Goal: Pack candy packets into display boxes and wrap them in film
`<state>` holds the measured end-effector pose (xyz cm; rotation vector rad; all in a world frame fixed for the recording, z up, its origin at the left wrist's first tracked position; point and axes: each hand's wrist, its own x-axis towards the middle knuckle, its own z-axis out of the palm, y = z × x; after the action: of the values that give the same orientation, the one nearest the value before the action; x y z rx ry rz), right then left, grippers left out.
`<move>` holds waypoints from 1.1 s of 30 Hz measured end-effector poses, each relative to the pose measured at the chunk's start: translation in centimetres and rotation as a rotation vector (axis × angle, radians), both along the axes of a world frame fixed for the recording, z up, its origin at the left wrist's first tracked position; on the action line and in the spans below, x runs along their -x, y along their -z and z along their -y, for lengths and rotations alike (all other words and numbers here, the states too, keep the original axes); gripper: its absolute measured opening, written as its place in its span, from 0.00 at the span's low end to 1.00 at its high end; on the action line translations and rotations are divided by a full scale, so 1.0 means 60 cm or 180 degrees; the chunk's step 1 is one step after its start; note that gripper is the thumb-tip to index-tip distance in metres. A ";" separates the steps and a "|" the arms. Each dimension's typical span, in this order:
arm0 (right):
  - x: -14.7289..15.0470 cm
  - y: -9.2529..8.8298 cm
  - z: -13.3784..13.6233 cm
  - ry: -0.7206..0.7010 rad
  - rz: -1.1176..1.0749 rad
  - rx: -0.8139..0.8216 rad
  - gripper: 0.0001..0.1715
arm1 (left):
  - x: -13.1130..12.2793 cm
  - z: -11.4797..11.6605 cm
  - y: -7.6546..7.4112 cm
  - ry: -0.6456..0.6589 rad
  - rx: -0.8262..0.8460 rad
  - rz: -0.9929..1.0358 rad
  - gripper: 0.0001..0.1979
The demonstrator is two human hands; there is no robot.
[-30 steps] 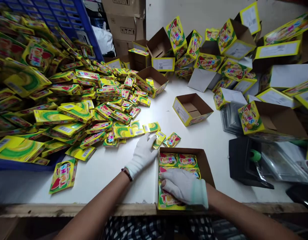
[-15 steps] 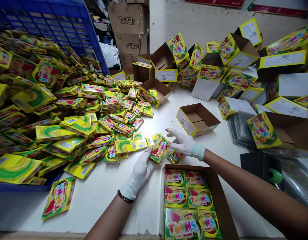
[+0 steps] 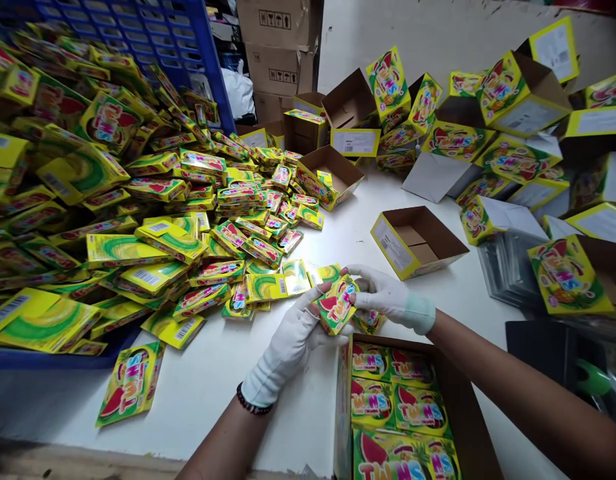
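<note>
Here we hold a small packet [image 3: 337, 305], yellow and green with a watermelon picture, just above the white table [image 3: 213, 380]. It sits tilted between both gloved hands. Our left hand [image 3: 288, 343] clasps its left edge between thumb and fingers, and our right hand [image 3: 393, 300] pinches its right edge with the fingertips, so both grips are closed on it. Just below lies the open carton [image 3: 457, 407], already lined with flat rows of like packets. Another packet [image 3: 371, 321] lies on the table under our right hand. To the left a big heap of packets [image 3: 188, 220] spills from a blue crate [image 3: 198, 40]. An empty box [image 3: 418, 240] stands beyond our right hand.
</note>
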<state>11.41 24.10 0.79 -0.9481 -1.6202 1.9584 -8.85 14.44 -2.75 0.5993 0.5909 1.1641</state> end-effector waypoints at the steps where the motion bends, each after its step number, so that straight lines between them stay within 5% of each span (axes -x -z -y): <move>1: 0.002 -0.001 0.004 0.0024 0.0045 -0.0031 0.37 | -0.002 0.000 0.001 -0.0071 0.0014 -0.0037 0.25; 11: -0.006 0.018 0.020 0.0226 -0.0184 0.0676 0.42 | -0.003 -0.003 -0.001 0.0019 -0.0268 -0.0247 0.33; 15: 0.013 0.011 0.035 0.0750 -0.0144 0.0542 0.39 | -0.011 -0.008 -0.008 -0.0463 -0.0841 -0.0993 0.40; 19: 0.044 0.006 0.064 0.0628 0.0665 -0.0389 0.28 | -0.028 -0.009 0.004 -0.1238 -0.0792 -0.1772 0.25; 22: 0.055 0.000 0.078 0.0277 0.1345 -0.1459 0.18 | -0.020 -0.011 0.006 -0.1496 -0.0610 -0.1705 0.22; 25: 0.053 -0.022 0.071 0.0165 0.1409 -0.2117 0.12 | 0.006 -0.016 -0.005 -0.1386 -0.0581 -0.1622 0.22; 28: 0.052 -0.047 0.052 0.0304 0.1165 -0.2736 0.18 | 0.023 -0.016 -0.015 -0.0946 -0.0838 -0.1823 0.21; 33: 0.066 -0.049 0.043 -0.0120 0.1146 -0.3144 0.13 | 0.005 -0.001 0.000 -0.1100 -0.1164 -0.3170 0.33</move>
<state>7.45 21.53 3.75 -0.8402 -2.4182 0.7699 -9.16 14.47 -2.77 1.4613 1.3763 1.2618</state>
